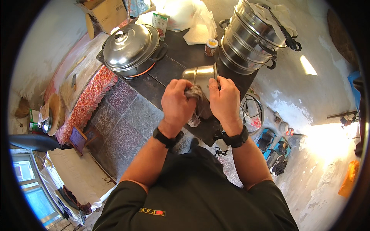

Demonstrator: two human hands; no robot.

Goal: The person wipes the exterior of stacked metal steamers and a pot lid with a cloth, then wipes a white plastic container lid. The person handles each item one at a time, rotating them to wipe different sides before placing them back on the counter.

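A stainless steel pot or basin (199, 72) lies tipped on its side over the dark table, its rim turned to the right. My right hand (225, 98) grips that rim between thumb and fingers. Bunched in my left hand (178, 101) is a brownish cloth (196, 92), which touches the near side of the steel vessel and hangs down below it. I wear a black band on each wrist. The vessel's inside is hidden from view.
On the dark table (170, 46) stand a lidded steel pan (127, 47) at left, a small jar (211, 47), plastic bags (201, 29) and a tall stacked steamer (245, 43) at right. A cable-filled bag (251, 114) and shoes (279, 165) sit lower right.
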